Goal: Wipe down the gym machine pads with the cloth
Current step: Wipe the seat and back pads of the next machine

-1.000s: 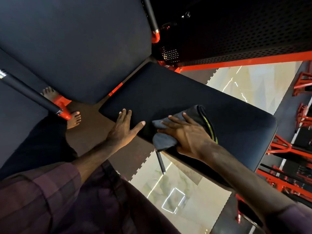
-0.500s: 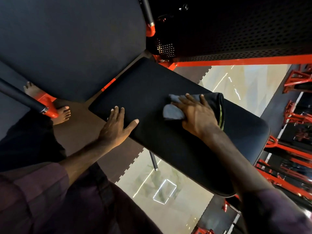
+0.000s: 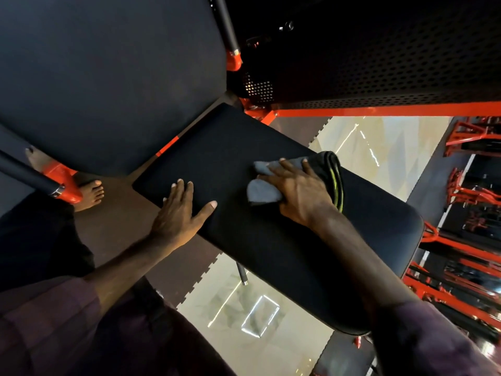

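On top of a long black seat pad (image 3: 244, 147), the fingers (image 3: 287, 165) of the right hand (image 3: 296, 192) lie spread and nearly straight, pressing flat on a folded grey cloth (image 3: 261, 191). The cloth sits toward the far right edge of the pad, about midway along it; a dark fold with a yellow-green stripe (image 3: 336, 183) bunches up at the right of the hand, and a paler grey corner sticks out to the left from under the fingers. Left of the cloth and apart from it, the left hand (image 3: 180, 213) rests palm down on the bare pad near its near edge, fingers straight and close together, thumb held out to the right, holding nothing. Both forearms reach in from the bottom of the view, with dark plaid sleeves (image 3: 48, 316) at the lower corners. The pad runs on a slant from the middle of the scene to the lower right, ending in a rounded corner. At its far left end a larger black back pad (image 3: 108, 77) meets it at an angle. Orange-red frame tubing (image 3: 379, 108) runs behind the pads beneath a black perforated metal panel (image 3: 379, 50). A black handle with an orange-red end (image 3: 35, 177) crosses the left edge, with a bare foot (image 3: 90, 194) just beside it on the dark floor mat. Glossy pale floor tiles (image 3: 244, 308) show below the pad, and more orange-red gym frames (image 3: 471, 191) stand at the far right.
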`<action>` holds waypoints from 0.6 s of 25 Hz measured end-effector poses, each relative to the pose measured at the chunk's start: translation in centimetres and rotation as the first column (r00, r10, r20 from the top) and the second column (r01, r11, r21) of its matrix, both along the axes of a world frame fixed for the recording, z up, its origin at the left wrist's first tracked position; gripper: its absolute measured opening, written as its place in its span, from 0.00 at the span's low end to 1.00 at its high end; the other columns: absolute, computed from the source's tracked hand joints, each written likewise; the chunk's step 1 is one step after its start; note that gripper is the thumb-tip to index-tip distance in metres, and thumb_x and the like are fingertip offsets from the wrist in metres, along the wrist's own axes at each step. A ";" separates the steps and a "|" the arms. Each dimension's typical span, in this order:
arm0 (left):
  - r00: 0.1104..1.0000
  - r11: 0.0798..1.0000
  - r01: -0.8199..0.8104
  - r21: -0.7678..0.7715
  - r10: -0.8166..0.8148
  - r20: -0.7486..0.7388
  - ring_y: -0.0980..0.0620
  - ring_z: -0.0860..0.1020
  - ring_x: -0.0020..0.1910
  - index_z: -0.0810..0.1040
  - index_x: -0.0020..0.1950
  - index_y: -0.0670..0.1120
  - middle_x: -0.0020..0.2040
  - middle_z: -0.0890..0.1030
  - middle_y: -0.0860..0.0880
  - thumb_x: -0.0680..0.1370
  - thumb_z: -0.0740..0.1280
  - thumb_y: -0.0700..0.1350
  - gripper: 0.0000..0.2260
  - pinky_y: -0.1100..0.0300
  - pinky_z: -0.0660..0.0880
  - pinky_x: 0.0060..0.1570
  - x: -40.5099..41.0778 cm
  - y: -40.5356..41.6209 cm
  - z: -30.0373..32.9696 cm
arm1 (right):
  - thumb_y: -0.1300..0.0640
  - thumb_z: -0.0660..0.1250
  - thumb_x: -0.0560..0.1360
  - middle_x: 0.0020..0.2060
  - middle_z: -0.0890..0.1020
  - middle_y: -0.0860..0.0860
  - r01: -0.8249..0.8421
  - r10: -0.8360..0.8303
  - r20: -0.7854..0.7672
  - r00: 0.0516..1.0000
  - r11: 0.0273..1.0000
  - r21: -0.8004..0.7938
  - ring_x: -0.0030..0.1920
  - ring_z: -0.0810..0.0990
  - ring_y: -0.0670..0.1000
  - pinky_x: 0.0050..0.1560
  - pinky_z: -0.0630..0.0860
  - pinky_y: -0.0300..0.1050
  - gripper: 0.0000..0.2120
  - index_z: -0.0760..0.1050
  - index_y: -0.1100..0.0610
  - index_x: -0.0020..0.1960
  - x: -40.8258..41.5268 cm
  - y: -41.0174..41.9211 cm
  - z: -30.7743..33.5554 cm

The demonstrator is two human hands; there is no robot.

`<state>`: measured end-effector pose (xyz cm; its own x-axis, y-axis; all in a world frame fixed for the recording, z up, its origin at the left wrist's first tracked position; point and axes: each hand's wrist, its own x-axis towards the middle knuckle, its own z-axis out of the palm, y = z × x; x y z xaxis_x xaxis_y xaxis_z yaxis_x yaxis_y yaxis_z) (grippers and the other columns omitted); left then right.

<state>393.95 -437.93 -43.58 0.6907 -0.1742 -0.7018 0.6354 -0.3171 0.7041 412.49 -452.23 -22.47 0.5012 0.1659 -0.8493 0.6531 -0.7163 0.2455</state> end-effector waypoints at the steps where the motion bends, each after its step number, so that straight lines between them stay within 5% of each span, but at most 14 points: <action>1: 1.000 1.000 0.002 -0.012 -0.002 0.001 0.47 0.43 0.86 0.49 0.87 0.44 0.87 0.46 0.42 0.79 0.55 0.73 0.46 0.41 0.46 0.84 0.4 0.0 -0.1 | 0.54 0.68 0.76 0.84 0.58 0.45 -0.035 0.036 -0.062 0.997 0.999 0.022 0.85 0.53 0.52 0.84 0.44 0.62 0.39 0.58 0.38 0.83 -1.0 -0.6 1.1; 7: 1.000 1.000 0.013 -0.007 -0.013 -0.012 0.46 0.44 0.86 0.48 0.87 0.44 0.87 0.47 0.42 0.80 0.55 0.73 0.46 0.40 0.46 0.83 1.8 -0.4 -0.2 | 0.53 0.69 0.77 0.84 0.60 0.45 0.120 -0.118 0.138 0.983 0.993 -0.006 0.84 0.53 0.52 0.83 0.44 0.66 0.38 0.57 0.38 0.83 3.1 -1.5 0.8; 11: 1.000 1.000 0.008 -0.020 -0.008 -0.019 0.47 0.44 0.86 0.48 0.87 0.44 0.87 0.47 0.42 0.80 0.56 0.73 0.46 0.40 0.46 0.84 2.0 -0.2 -0.5 | 0.55 0.68 0.76 0.84 0.60 0.45 -0.023 0.027 -0.069 0.997 0.998 0.061 0.85 0.53 0.52 0.83 0.43 0.64 0.39 0.58 0.38 0.83 0.8 -1.6 1.5; 15: 0.998 0.999 0.033 -0.020 -0.034 -0.046 0.46 0.45 0.86 0.48 0.87 0.44 0.87 0.47 0.43 0.80 0.56 0.73 0.46 0.40 0.47 0.84 3.7 0.0 -1.0 | 0.56 0.69 0.76 0.83 0.61 0.45 0.102 -0.105 0.094 0.990 0.994 0.038 0.84 0.54 0.52 0.83 0.45 0.66 0.40 0.57 0.39 0.83 3.2 -3.3 2.8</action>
<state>397.64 -437.88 -44.57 0.6508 -0.2107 -0.7294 0.6568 -0.3256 0.6801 415.72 -455.50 -19.63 0.5957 0.1359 -0.7916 0.5495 -0.7878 0.2782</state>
